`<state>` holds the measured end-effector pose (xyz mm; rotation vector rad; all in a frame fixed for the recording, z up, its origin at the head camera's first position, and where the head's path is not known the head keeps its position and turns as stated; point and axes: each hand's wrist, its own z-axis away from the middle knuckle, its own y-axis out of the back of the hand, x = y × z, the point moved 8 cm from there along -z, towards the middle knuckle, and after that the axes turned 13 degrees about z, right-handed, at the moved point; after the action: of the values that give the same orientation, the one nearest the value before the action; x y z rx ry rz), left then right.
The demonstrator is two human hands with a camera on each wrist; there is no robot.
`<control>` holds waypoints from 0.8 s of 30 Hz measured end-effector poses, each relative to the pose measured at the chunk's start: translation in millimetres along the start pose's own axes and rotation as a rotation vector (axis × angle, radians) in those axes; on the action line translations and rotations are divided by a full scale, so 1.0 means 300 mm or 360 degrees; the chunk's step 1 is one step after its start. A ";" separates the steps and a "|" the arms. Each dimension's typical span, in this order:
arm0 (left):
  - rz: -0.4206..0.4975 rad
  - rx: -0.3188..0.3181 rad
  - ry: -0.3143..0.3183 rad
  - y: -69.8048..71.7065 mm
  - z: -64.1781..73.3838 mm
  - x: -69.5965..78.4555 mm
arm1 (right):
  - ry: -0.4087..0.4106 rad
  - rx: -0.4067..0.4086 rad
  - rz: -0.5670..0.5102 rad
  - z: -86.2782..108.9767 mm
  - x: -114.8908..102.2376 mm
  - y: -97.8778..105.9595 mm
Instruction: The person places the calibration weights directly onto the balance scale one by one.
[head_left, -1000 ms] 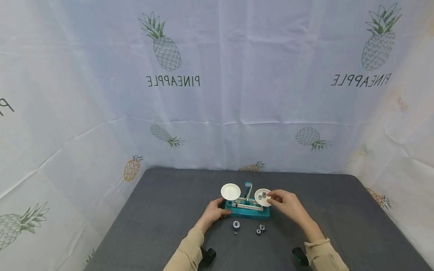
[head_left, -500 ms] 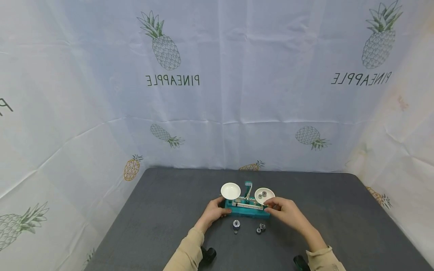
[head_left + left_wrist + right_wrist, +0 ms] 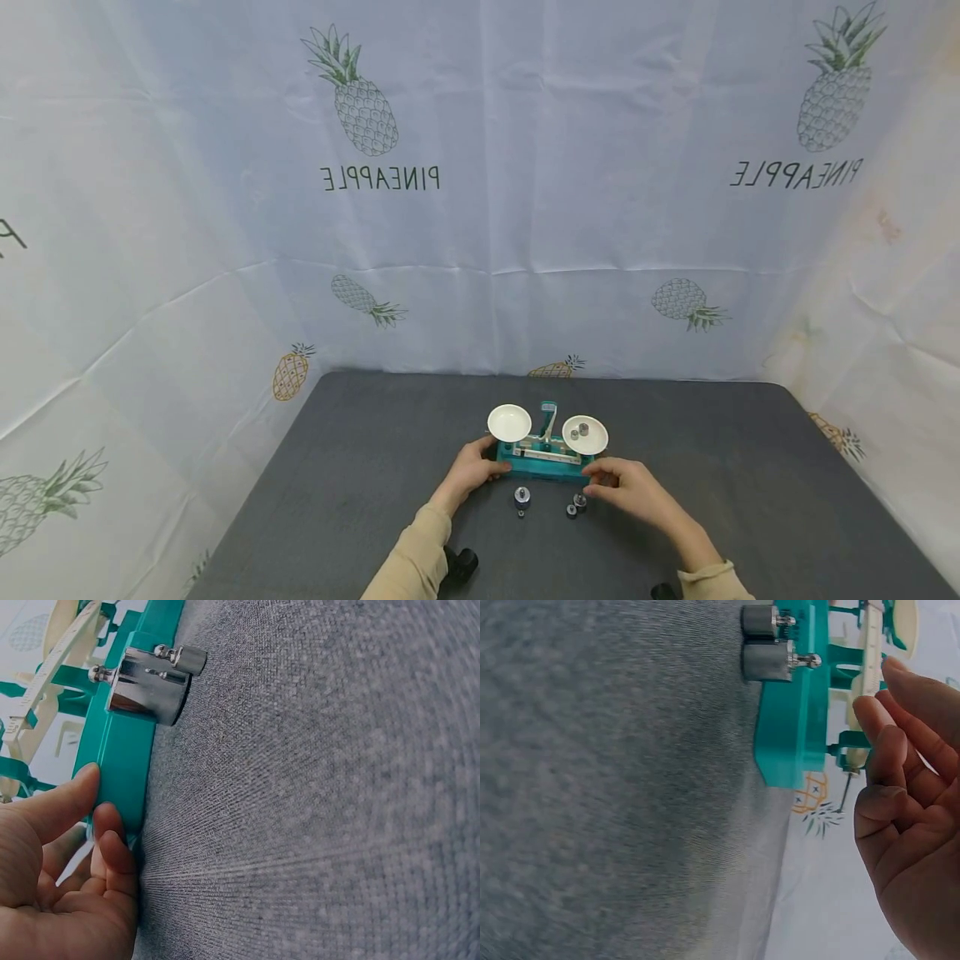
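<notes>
The person wears long sleeves of plain beige cloth. The left sleeve (image 3: 411,552) is lightly creased and ends before the bare left hand (image 3: 468,468). The right sleeve (image 3: 712,582), at the near edge, has a slightly gathered cuff short of the bare right hand (image 3: 633,492). A black, rounded device (image 3: 462,567) sits beside the left sleeve; another dark piece (image 3: 663,592) shows beside the right.

Head view crops 2 sleeves (image 3: 414,550); beam markings (image 3: 548,456) too small to read.
</notes>
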<state>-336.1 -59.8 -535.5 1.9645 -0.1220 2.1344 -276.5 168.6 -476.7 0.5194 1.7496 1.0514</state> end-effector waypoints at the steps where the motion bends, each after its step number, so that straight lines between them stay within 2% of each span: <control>1: 0.0000 -0.0002 0.0000 0.000 0.000 0.000 | -0.0006 -0.0009 -0.0002 0.000 0.003 -0.006; 14: 0.0012 -0.0004 -0.0006 0.001 0.003 0.000 | -0.0029 -0.0073 0.0017 0.007 0.031 -0.070; 21: 0.0032 -0.0001 -0.0020 0.003 0.012 0.010 | -0.0018 -0.0161 -0.0058 0.008 0.039 -0.112; 24: 0.0043 -0.0001 -0.0024 0.003 0.011 0.012 | -0.0003 -0.0155 -0.0058 0.008 0.037 -0.118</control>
<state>-333.3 -61.0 -531.5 1.9898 -0.1530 2.1364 -274.7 159.1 -512.5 0.4262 1.6908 1.1036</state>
